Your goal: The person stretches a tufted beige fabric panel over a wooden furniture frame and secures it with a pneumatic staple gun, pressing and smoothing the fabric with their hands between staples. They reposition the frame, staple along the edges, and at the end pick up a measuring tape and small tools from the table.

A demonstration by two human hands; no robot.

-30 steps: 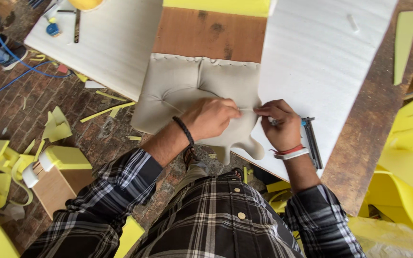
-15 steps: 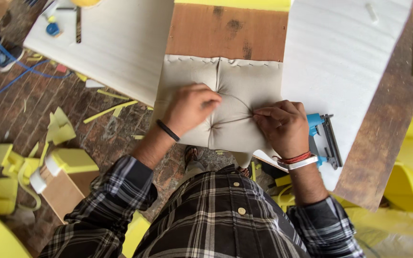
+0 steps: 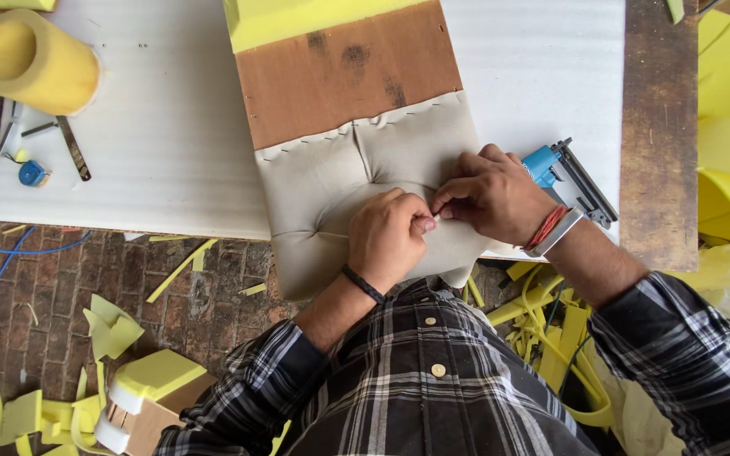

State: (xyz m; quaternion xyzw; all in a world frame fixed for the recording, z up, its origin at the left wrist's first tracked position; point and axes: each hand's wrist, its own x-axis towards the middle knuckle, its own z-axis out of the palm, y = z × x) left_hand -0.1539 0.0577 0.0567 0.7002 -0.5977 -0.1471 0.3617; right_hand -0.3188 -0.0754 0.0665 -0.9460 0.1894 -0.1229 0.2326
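Both hands sit together on the beige fabric [image 3: 323, 181] stretched over the back of a wooden seat board [image 3: 344, 76]. The left hand [image 3: 388, 239] is curled tight, thumb and forefinger pinching a fold of the cloth near the panel's near edge. The right hand [image 3: 492, 192] meets it fingertip to fingertip, pinching the same fold from the other side, probably to keep the cloth taut where creases run out from the centre. Whether a cord sits in that pinch is too small to tell. The fabric's far edge is already fixed to the board by a row of staples [image 3: 356, 128], so the pull runs toward the person. A blue staple gun [image 3: 569, 179] lies just beside the right wrist on the white foam sheet [image 3: 145, 143], handy for that hand. Yellow foam [image 3: 289, 17] shows under the board's far end, a yellow foam roll [image 3: 31, 63] sits at the far left corner, and foam scraps [image 3: 111, 333] litter the brick floor [image 3: 86, 270].
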